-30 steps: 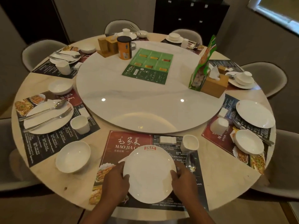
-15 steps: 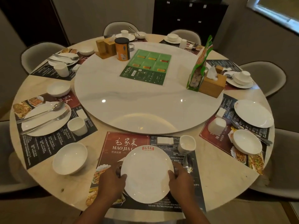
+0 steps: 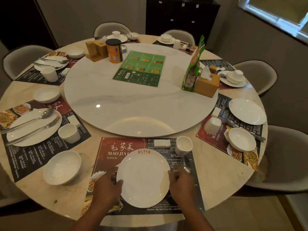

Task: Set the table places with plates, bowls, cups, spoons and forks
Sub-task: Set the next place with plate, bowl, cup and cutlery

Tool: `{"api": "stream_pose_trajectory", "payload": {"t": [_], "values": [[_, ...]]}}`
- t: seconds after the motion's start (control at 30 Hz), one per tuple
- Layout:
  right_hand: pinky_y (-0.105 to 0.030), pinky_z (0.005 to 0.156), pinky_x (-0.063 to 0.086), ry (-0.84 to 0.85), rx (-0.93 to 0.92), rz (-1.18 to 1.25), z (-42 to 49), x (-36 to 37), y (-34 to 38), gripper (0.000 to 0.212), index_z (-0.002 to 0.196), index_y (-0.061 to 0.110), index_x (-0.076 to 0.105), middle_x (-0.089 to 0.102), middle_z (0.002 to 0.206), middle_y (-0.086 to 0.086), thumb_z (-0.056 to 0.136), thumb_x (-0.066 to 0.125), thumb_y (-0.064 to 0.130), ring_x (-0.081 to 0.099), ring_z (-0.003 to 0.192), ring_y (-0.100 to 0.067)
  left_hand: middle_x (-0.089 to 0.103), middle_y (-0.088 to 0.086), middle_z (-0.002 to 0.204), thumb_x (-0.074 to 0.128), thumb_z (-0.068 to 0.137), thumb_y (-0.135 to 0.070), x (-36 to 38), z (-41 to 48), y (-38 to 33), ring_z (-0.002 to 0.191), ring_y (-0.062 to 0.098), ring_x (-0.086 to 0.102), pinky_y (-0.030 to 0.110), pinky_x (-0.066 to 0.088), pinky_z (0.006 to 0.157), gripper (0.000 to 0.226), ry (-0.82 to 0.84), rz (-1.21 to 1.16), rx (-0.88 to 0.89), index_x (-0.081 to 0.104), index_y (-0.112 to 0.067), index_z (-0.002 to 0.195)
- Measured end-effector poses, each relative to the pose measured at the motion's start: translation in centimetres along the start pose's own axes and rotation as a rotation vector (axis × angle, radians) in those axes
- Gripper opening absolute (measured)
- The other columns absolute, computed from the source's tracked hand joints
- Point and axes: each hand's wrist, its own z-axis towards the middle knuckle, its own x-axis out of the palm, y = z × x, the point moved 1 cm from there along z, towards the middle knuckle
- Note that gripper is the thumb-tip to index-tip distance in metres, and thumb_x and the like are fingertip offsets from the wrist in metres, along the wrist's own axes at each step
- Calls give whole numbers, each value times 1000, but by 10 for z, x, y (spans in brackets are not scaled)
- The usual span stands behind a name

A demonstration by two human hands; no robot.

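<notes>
The round white ceramic plate [image 3: 143,179] with a red logo on its far rim is at the dark printed placemat [image 3: 116,147], at the 6 o'clock edge of the round pale desk [image 3: 216,172]. Whether it rests there or hangs just above, I cannot tell. The left hand [image 3: 106,189] grasps its 9 o'clock rim and the right hand [image 3: 181,185] its 3 o'clock rim, fingers curled round the edge. A small white cup [image 3: 184,145] stands at the plate's 1 o'clock, with a metal spoon [image 3: 186,162] just beside it.

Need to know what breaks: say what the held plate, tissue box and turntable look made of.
Plate: probably glazed white ceramic; smooth sheen, printed red logo.
Tissue box: tan wood or bamboo, matte; grain unclear.
Turntable: polished marble or marble-look stone; grey veins, mirrored lamp spots.
</notes>
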Motion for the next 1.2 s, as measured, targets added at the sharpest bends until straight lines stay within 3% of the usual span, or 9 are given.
{"api": "stream_pose_trajectory", "payload": {"t": [0.13,0.27,0.43,0.53,0.63,0.77,0.9,1.03,1.2], "values": [[-26,73,45,-160,16,-63,-2,-23,-18,19,111,21,58,56,100,3,92,62,25,56,89,-15,70,7,116,73,84,-17,0,-2,-2,99,26,67,41,53,90,37,-54,11,15,65,-14,120],[-25,67,42,-82,43,-145,-4,-24,-31,15,106,23,58,50,92,5,91,61,24,52,81,-12,64,6,122,74,82,-15,6,-17,-16,105,25,62,42,52,92,42,-146,-3,89,61,-18,122],[-26,65,45,-81,58,-97,-3,-23,-33,12,92,26,60,56,89,8,89,60,15,55,79,-11,51,-11,104,68,85,-14,27,-43,-49,87,1,53,22,46,77,41,-20,-20,362,58,-31,121],[-25,67,45,-79,101,-22,-4,-24,-35,12,93,29,62,60,89,9,89,61,18,57,80,-10,52,-17,94,65,85,-16,48,-56,-68,78,-1,55,18,45,73,40,93,-18,447,58,-32,121],[-27,70,51,-71,142,73,-6,-33,-40,14,93,31,63,66,85,10,88,62,18,62,79,-8,62,-16,93,60,85,-20,75,-67,-82,77,5,60,19,49,77,40,202,16,445,60,-28,123],[-11,55,38,-116,152,141,-6,-56,-50,16,90,29,62,65,75,15,87,66,13,58,67,3,71,1,105,56,87,-19,104,-77,-107,94,16,66,23,50,81,29,282,101,404,67,-15,114],[-20,59,44,-163,215,194,-7,-77,-70,14,92,24,66,66,77,13,86,69,12,61,71,0,70,6,105,61,85,-20,127,-76,-126,94,23,67,25,49,74,23,344,136,318,63,-12,106],[-21,58,43,-184,262,229,-13,-90,-86,13,91,25,68,66,78,13,85,72,14,60,74,-1,67,5,107,66,83,-23,146,-69,-129,98,25,66,30,50,78,32,339,191,270,53,-16,111],[-24,63,46,-190,293,244,-17,-95,-92,15,88,28,68,68,79,9,84,75,16,61,75,-4,66,6,113,69,81,-21,156,-66,-133,103,25,66,32,53,83,38,341,269,248,53,-14,115]]}}
